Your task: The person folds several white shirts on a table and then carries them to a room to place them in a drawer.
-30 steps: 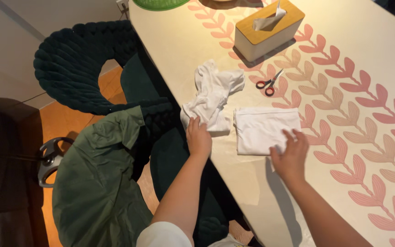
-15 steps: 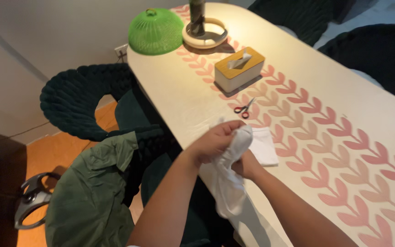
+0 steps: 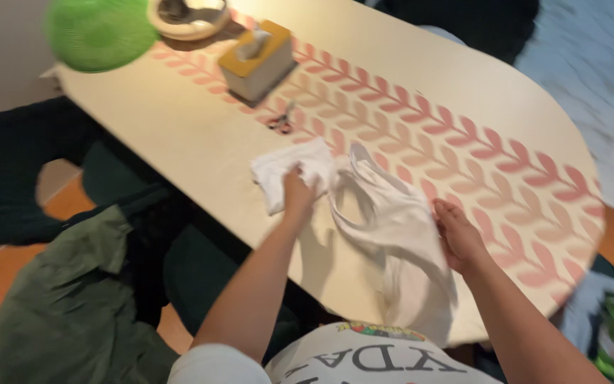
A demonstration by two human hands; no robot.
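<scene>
White garment (image 3: 392,235) lies spread near the near edge of the oval surface (image 3: 179,135), its lower part hanging over that edge. Beside it lies a folded white cloth (image 3: 286,178). Left hand (image 3: 298,193) has its fingers clamped on the garment's top; right hand (image 3: 458,238) rests flat, fingers together, on its side.

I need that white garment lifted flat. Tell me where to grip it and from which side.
Probably grip the white garment at its two strap loops near the folded white cloth, coming from above. They stand up as open loops there, while the body lies spread toward the table edge.
</scene>
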